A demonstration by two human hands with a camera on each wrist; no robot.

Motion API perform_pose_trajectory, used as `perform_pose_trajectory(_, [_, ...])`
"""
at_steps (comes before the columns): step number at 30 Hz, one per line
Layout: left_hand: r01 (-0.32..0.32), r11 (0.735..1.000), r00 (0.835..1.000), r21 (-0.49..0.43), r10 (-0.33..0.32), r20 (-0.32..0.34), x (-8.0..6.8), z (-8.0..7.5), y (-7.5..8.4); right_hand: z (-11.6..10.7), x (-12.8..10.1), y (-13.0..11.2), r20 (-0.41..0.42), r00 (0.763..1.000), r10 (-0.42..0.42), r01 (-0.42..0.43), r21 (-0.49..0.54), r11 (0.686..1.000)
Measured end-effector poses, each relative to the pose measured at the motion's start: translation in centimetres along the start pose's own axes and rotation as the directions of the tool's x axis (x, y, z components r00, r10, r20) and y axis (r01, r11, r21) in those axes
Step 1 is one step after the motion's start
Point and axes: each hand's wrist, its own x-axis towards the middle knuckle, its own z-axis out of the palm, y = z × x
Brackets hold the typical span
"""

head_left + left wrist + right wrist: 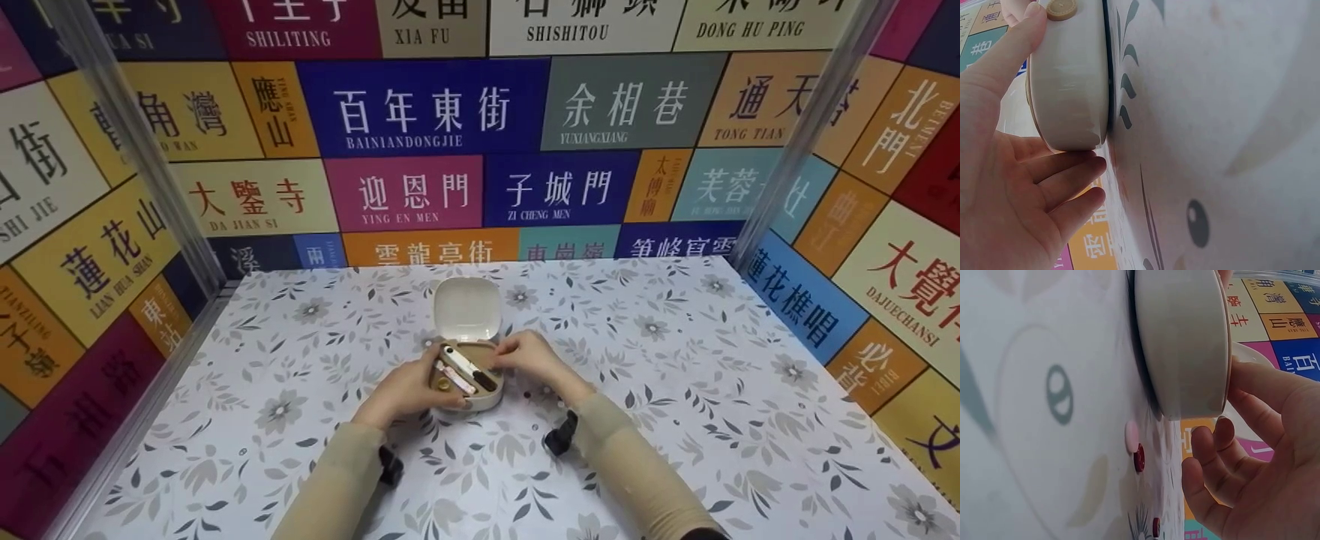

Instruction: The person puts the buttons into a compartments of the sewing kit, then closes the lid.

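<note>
A small white case (484, 403) stands on the table with its rounded lid (466, 309) raised at the back. My left hand (405, 391) grips its left side, thumb at the front near a tan round button (1062, 8). Inside lie a white stick-like tool (463, 362) with a dark end, a pinkish slim piece (455, 377) and a small gold-coloured round thing (443, 384). My right hand (531, 357) reaches over the right rim, thumb and forefinger close together at the inner compartment. The right wrist view hides those fingertips, so anything between them cannot be made out.
Right of the case, a pink button (1132, 436) and a red button (1139, 458) lie on the floral tabletop (300, 465). Another small dark red piece (1156, 527) lies farther along. Walls (420, 105) covered in coloured sign panels enclose the back and both sides.
</note>
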Motion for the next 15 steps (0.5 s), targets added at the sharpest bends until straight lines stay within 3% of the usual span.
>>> perform_pose_trajectory(7, [0.004,1.000,1.000,-0.001,-0.004,0.001,-0.15,0.01,0.05,0.22,0.03,0.14,-0.006,1.000,0.009,-0.010,-0.018,1.000])
perform_pose_trajectory(15, [-0.001,1.000,1.000,-0.001,0.001,-0.003,-0.11,0.03,-0.09,0.47,0.04,0.26,-0.023,0.999,-0.038,0.037,-0.027,0.999])
